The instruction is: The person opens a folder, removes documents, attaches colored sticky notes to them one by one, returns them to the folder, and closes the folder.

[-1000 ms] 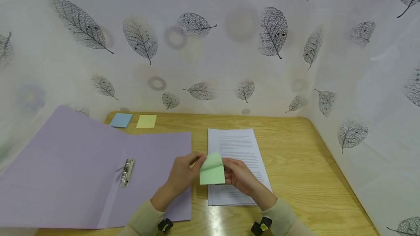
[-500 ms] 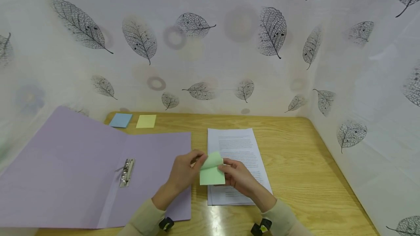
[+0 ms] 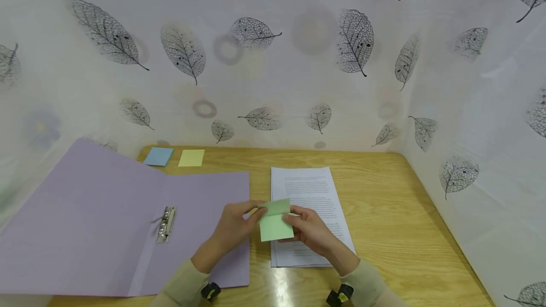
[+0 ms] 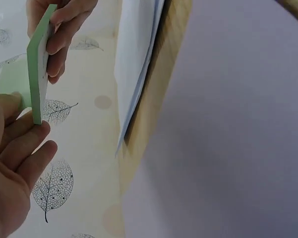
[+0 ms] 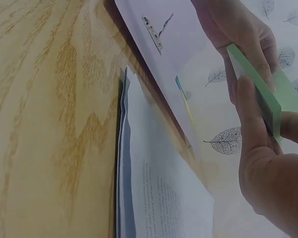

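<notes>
A pad of light green sticky notes [image 3: 276,228] is held between both hands over a stack of printed sheets [image 3: 311,184]. Its top sheet [image 3: 278,207] is lifted away from the pad at the far side. The left hand [image 3: 236,224] pinches this raised sheet at its left corner, thumb in front. On the right, the right hand [image 3: 309,229] grips the pad, its thumb on the front face and fingers behind. The left wrist view shows the pad [image 4: 38,64] edge-on, with the raised sheet [image 4: 12,82] standing off it.
An open purple lever-arch folder [image 3: 204,203] lies at left, its metal clip [image 3: 166,224] upright. Behind it are a blue note pad [image 3: 159,157] and a yellow note pad [image 3: 191,158]. Leaf-printed curtain [image 3: 273,75] surrounds the wooden table [image 3: 384,203] at the back and sides.
The right thumb has moved from the pad's right edge onto its front. The top sheet, earlier curled, now stands flatter and more raised, and the left fingers have shifted slightly on its corner.
</notes>
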Available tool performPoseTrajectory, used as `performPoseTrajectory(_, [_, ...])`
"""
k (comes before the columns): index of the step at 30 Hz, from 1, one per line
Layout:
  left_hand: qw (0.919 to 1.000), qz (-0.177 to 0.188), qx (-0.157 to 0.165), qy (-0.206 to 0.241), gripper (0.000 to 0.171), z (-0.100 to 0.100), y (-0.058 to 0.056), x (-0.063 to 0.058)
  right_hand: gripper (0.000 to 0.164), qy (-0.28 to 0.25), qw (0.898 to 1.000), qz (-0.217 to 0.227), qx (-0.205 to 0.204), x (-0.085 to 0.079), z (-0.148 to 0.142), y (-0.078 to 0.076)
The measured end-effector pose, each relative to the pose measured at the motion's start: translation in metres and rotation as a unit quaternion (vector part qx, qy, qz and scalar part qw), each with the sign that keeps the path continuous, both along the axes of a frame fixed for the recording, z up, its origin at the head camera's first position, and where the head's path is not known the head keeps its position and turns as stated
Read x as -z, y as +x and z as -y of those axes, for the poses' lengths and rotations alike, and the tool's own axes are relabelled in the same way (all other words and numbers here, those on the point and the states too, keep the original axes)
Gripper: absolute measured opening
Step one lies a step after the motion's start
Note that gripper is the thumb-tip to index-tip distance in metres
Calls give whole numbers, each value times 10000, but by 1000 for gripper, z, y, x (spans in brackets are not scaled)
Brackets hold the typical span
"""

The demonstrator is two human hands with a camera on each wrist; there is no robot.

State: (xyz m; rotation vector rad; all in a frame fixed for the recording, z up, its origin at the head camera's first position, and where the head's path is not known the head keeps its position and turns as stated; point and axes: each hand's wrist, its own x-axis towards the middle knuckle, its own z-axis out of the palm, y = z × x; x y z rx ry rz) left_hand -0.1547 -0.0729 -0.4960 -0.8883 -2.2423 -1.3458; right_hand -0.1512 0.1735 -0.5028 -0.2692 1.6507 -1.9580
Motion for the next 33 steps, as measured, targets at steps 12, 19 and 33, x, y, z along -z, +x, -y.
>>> performPoseTrajectory(12, [9965,308,-461,620,8,-4,-9,-6,48,599,9971,-471,45,-9,-4,6])
performPoseTrajectory(19, [9888,192,-1047,1048,7,0,-15,-8,47,907,9951,-316,219,-8,-17,14])
performPoseTrajectory(33, [9915,-502,-1042,603,18,7,-16,5,64,1555,9693,207,1896,-11,-131,31])
